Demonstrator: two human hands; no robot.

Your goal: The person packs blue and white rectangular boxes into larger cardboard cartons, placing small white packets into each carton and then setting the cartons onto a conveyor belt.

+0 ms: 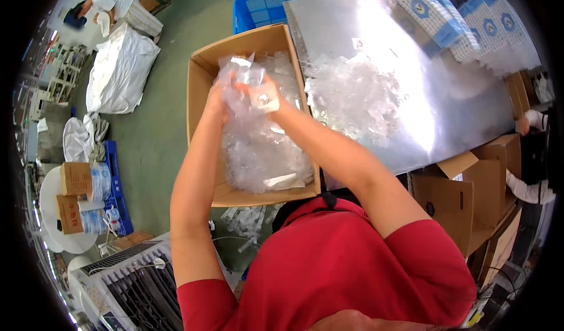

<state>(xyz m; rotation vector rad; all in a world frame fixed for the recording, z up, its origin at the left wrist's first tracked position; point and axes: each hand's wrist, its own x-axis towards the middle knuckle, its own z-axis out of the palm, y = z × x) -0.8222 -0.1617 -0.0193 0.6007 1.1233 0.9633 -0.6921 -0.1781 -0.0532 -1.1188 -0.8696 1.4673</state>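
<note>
Both my hands are over an open cardboard box full of clear plastic pieces. My left hand closes round the left side of a bunch of clear plastic pieces, partly smeared by motion. My right hand grips the same bunch from the right. A small pale square with a round shiny centre shows against the right hand; I cannot tell what it is. The fingertips are partly hidden behind the plastic. To the right, a heap of similar clear pieces lies on a shiny metal table.
A blue plastic crate stands behind the box. Blue-and-white cartons are stacked at the table's far right. Open brown boxes sit at the near right, beside another person's arm. A person bends over a white sack at far left.
</note>
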